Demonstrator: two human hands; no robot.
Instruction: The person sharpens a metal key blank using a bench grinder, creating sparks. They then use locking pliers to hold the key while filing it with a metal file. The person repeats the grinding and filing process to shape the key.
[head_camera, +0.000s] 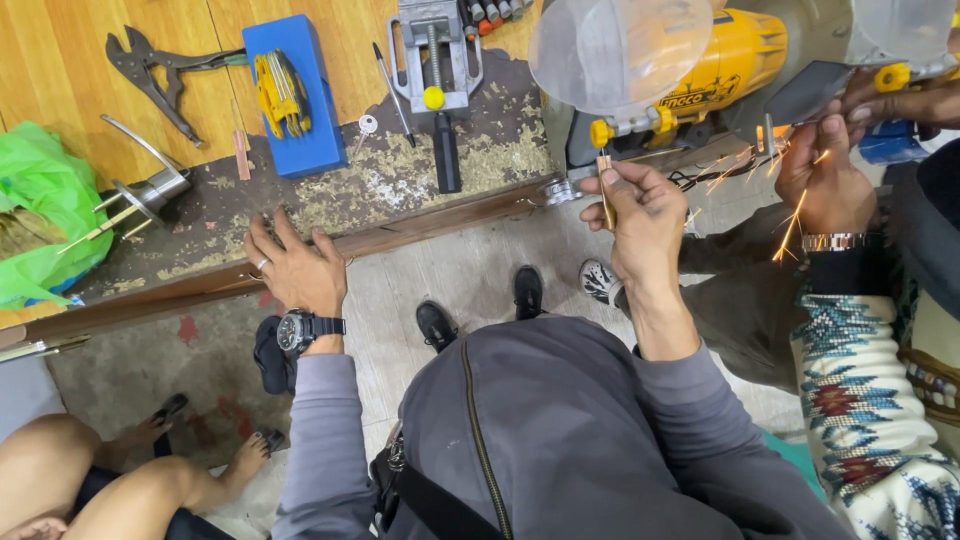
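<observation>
The person's right hand (645, 215) pinches a thin brown stick (605, 195) upright between thumb and fingers, just below the yellow bench grinder (720, 65). The stick looks light and stiff, probably best held low, as now. The left hand (295, 265) rests with fingers spread on the edge of the desk (400, 185). Beside them, another person's hands (825, 175) work at the grinder amid sparks. A blue holder (290, 90) carries yellow hex keys (280, 95); a green bag (40, 215) holds something I cannot make out.
</observation>
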